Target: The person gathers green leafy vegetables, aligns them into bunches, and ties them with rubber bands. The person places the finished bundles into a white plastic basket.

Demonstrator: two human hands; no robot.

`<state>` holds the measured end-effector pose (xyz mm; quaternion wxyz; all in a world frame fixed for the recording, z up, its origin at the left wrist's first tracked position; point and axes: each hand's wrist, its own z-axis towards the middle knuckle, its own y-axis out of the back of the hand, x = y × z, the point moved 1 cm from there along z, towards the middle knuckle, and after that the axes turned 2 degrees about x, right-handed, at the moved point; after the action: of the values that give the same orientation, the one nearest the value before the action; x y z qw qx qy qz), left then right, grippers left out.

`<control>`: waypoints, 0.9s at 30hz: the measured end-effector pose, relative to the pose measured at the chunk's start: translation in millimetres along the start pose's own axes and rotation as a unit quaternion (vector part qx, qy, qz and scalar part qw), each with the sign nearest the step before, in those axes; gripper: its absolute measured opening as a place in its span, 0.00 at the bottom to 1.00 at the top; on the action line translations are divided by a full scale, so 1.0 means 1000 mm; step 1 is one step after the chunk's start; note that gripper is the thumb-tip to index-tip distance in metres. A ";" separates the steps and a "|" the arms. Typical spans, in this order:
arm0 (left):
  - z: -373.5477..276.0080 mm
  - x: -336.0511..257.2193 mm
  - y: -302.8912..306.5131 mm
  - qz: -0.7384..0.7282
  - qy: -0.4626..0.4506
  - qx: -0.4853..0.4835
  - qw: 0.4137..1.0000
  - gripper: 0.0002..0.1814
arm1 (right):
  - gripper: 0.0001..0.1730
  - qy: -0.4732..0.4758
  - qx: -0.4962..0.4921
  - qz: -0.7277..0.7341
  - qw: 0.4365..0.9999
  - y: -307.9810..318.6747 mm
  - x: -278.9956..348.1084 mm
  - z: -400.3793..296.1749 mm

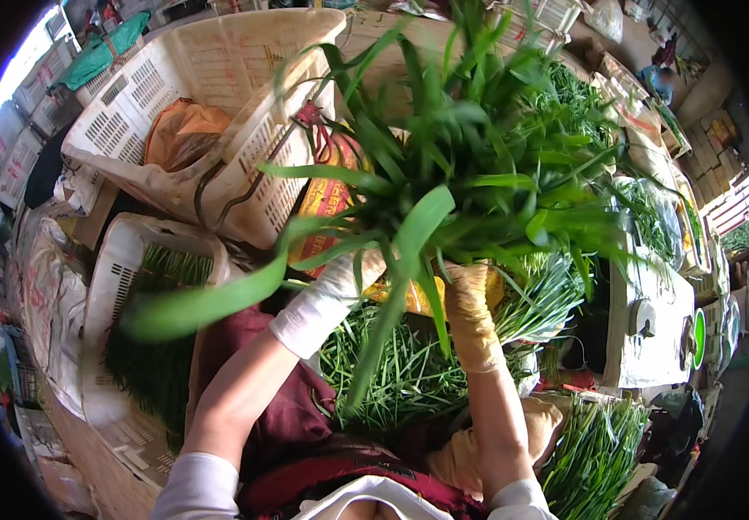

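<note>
A large bunch of long, flat green leaves (452, 149), like garlic chives, fans out toward the camera and away from me, partly blurred. My left hand (351, 273), in a white glove, grips it from the left near its lower part. On the right, my right hand (468, 286), in a yellowish glove, holds the same bunch. Leaves cover most of the fingers of both hands. Loose cut greens (400, 377) lie in a heap below my forearms. Behind the bunch is a red and yellow printed bag (329, 195), partly covered.
A large white plastic crate (231, 156) at the upper left holds an orange bag (186, 130). Tied greens (160, 279) fill part of a smaller crate (98, 364) at left. More greens (598, 448) stand at lower right, near a white box (650, 325).
</note>
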<state>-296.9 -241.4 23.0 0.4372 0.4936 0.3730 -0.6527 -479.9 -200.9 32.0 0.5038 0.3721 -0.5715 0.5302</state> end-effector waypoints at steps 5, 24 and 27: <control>0.016 -0.073 -0.008 0.088 -0.076 -0.020 0.993 0.26 | 0.34 0.012 0.019 0.120 0.993 -0.027 0.052 -0.001; -0.026 0.032 0.023 0.021 0.304 -0.019 0.952 0.66 | 0.27 -0.183 -0.194 0.118 0.957 0.053 -0.104 -0.069; -0.038 0.001 -0.002 -0.066 0.333 0.025 0.940 0.66 | 0.16 -0.213 -0.131 0.149 0.957 0.025 -0.107 -0.093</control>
<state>-286.5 -206.0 13.7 0.2316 0.6679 0.5127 -0.4873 -464.2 -117.4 -83.9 0.3301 0.3176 -0.7791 0.4280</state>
